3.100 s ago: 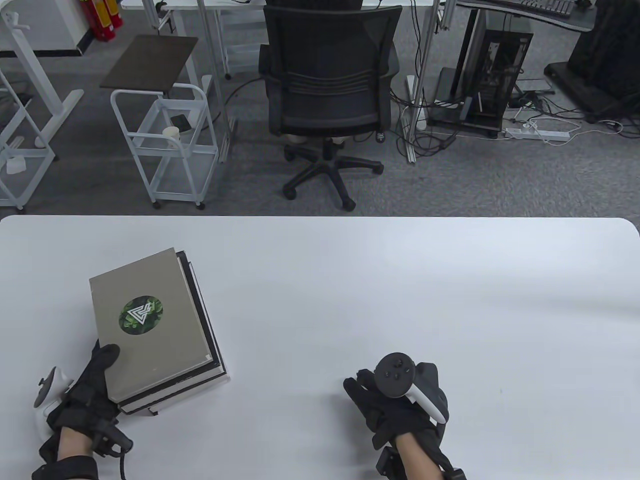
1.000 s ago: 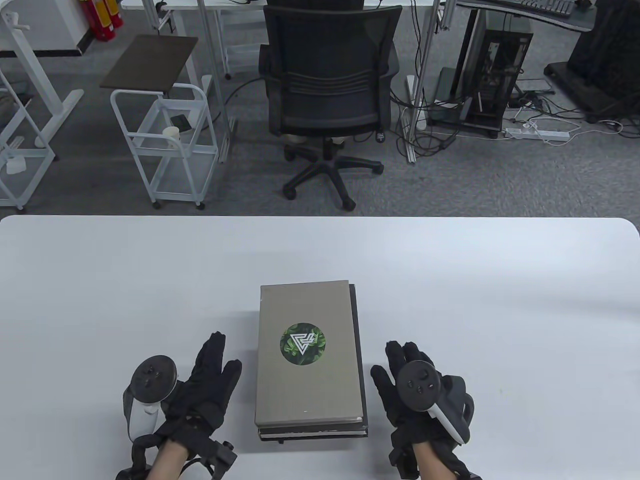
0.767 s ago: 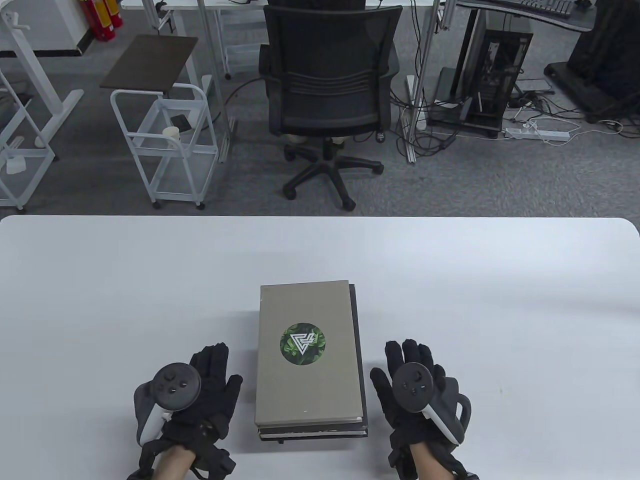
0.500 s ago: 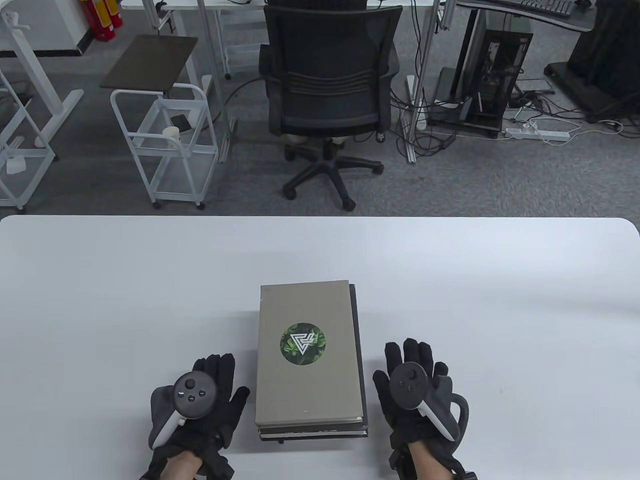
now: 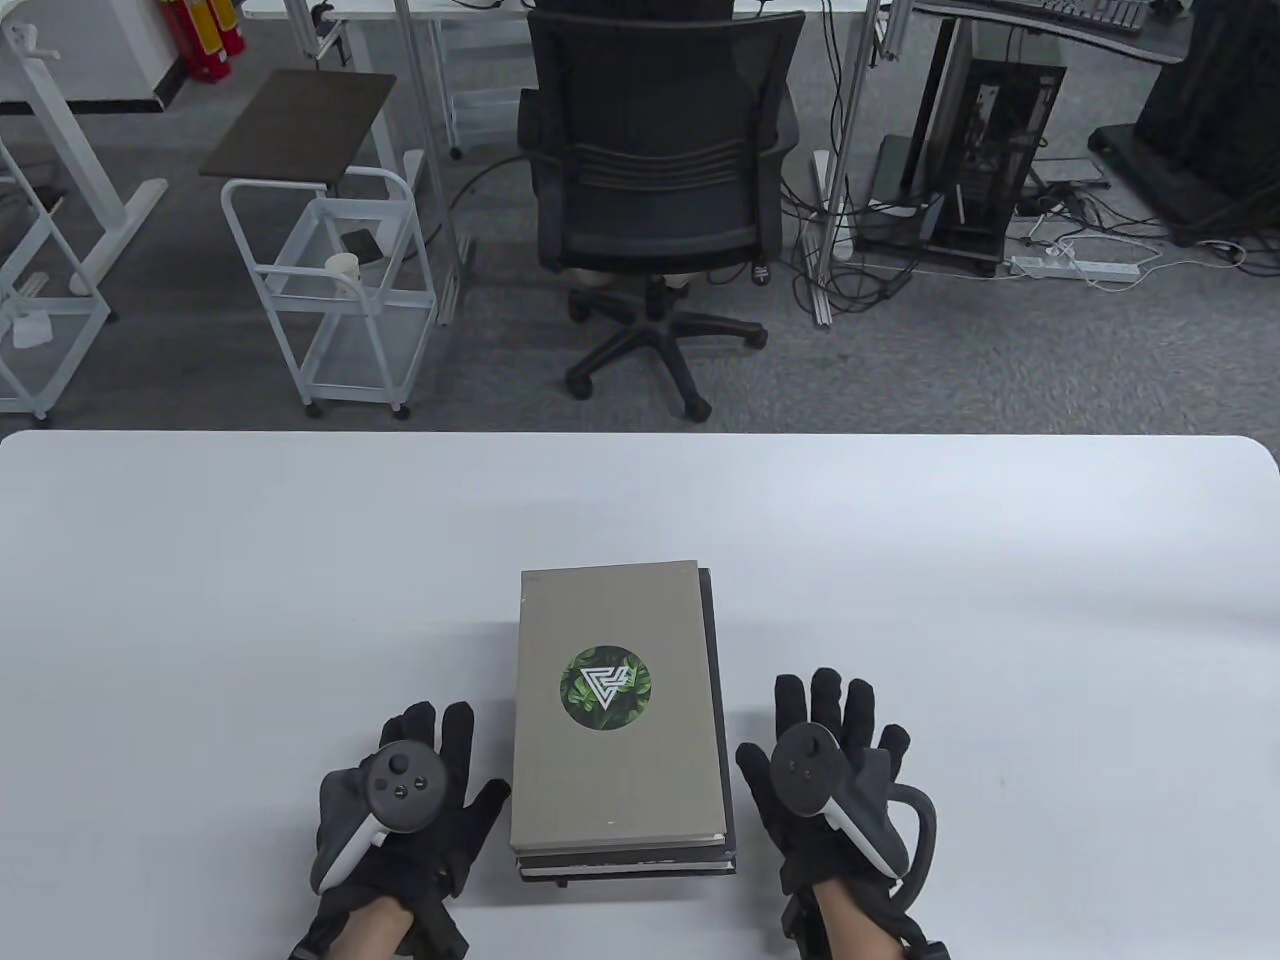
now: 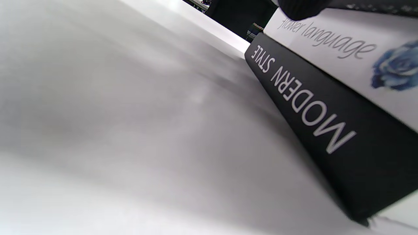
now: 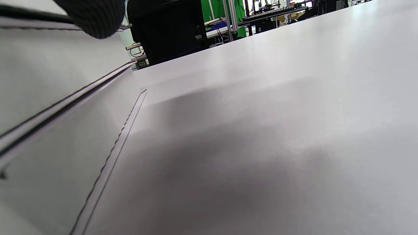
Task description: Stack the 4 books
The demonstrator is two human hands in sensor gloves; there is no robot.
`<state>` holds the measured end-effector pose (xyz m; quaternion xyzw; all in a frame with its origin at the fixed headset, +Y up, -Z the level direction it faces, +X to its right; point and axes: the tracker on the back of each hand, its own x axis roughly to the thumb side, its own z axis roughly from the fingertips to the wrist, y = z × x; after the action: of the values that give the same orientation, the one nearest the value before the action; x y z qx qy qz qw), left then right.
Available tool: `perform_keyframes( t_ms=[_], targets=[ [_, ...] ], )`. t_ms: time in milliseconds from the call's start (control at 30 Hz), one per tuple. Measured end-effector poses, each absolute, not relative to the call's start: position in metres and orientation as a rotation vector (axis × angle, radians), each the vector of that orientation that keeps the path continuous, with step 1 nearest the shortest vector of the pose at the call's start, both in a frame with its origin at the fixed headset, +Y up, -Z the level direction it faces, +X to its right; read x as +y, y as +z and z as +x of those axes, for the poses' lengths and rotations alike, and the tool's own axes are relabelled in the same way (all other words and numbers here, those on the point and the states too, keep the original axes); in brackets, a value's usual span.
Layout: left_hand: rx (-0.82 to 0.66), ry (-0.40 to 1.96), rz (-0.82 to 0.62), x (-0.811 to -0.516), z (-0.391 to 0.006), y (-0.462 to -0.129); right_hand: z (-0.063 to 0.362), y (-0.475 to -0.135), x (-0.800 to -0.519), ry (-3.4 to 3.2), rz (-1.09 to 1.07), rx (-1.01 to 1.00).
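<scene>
This is an office or lab workroom. Grey carpet [image 5: 1000, 370] covers the floor beyond the white table [image 5: 900, 560]. At top centre stands a black mesh swivel chair [image 5: 655, 160]; at upper right a desktop computer tower [image 5: 985, 150] sits among tangled cables and a power strip [image 5: 1075, 267]. At upper left are a white wheeled cart [image 5: 335, 290] and red fire extinguishers [image 5: 205, 35].
</scene>
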<state>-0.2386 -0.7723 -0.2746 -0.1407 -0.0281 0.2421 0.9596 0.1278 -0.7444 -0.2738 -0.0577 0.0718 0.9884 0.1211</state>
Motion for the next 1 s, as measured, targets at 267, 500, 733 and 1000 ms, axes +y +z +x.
perform_keyframes(
  t_ms=[267,500,733,1000],
  targets=[
    [-0.046,0.493,-0.279,-0.7701,-0.2389,-0.2763,0.1278,-0.2735,-0.7449,2.882,-0.164,0.226],
    [-0.04,0.469,-0.282,-0.7702,-0.2361,-0.2757,0.1282,-0.2732,-0.7451,2.875,-0.167,0.237],
    [-0.033,0.448,-0.278,-0.7689,-0.2352,-0.2749,0.1282,-0.2727,-0.7456,2.873,-0.165,0.256],
    [-0.014,0.448,-0.295,-0.7685,-0.2356,-0.2736,0.1274,-0.273,-0.7464,2.861,-0.151,0.266]
  ],
)
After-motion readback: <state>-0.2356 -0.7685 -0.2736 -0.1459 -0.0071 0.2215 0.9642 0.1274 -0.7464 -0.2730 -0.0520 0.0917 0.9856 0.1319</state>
